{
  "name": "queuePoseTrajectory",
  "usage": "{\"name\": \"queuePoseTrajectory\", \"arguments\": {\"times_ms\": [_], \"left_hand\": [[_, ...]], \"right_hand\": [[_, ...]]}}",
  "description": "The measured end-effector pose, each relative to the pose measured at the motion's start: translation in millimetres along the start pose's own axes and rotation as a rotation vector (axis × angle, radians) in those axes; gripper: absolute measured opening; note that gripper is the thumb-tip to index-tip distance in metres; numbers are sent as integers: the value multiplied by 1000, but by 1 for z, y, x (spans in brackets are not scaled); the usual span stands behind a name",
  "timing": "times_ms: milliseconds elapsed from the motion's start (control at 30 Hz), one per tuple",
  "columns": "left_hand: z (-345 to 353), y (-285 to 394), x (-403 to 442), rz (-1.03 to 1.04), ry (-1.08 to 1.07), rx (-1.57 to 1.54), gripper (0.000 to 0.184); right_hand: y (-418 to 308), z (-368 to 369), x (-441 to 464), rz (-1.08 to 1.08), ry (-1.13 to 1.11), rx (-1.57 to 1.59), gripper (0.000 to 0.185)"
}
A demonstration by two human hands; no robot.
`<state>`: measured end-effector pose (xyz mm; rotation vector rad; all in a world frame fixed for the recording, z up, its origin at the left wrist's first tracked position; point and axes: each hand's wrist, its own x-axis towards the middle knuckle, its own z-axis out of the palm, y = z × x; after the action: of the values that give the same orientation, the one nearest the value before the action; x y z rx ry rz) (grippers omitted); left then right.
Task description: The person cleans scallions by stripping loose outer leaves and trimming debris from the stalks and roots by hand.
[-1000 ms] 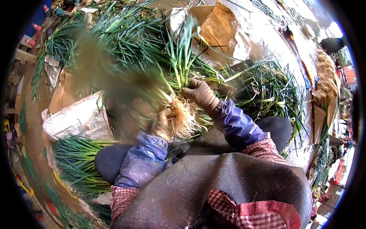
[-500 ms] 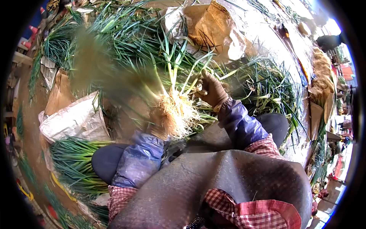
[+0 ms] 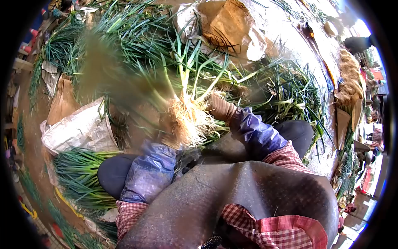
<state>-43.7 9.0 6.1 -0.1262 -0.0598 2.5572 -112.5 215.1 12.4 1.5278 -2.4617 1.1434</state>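
A bunch of green onions (image 3: pixel 184 83) stands upright before me, with pale stringy roots (image 3: pixel 192 124) toward me and leaves pointing away. My left hand (image 3: pixel 169 137), gloved, is closed around its left side; a blurred smear and the roots cover most of the fingers. On the right, my right hand (image 3: pixel 220 108) in a brown glove reaches in against the base of the stalks. Its fingers are hidden behind the stalks and roots. Loose green onions (image 3: pixel 290 91) lie just beyond the right hand.
A large heap of green onions (image 3: pixel 137 37) spreads ahead. A trimmed bundle (image 3: pixel 83 178) lies by my left knee, beside a white sack (image 3: pixel 81 130). A brown paper sack (image 3: pixel 228 27) sits at the far side. A dark apron (image 3: pixel 232 191) covers my lap.
My right hand has moved left and toward me, from the outer leaves to the base of the bunch. Its curled fingers have gone out of sight. The left hand has barely moved.
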Motion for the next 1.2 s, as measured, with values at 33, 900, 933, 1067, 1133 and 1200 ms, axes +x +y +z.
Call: {"name": "queuePoseTrajectory", "arguments": {"times_ms": [33, 900, 933, 1067, 1133, 1200], "left_hand": [[0, 0, 0, 3, 5, 7, 40], [-3, -5, -1, 37, 67, 93, 47], [-3, -6, -1, 39, 66, 99, 47], [-6, -6, -3, 57, 66, 129, 48], [-7, -6, -3, 70, 73, 161, 49], [1, -8, -2, 62, 131, 151, 48]], "right_hand": [[2, 2, -5, -100, -80, -329, 8], [31, 13, 36, 1197, 947, 1553, 13], [28, 14, 32, 1234, 976, 1543, 14], [6, 8, 16, 1022, 714, 1239, 16], [17, 15, -3, 786, 387, 560, 24], [4, 5, -2, 272, 192, -320, 23]]}}
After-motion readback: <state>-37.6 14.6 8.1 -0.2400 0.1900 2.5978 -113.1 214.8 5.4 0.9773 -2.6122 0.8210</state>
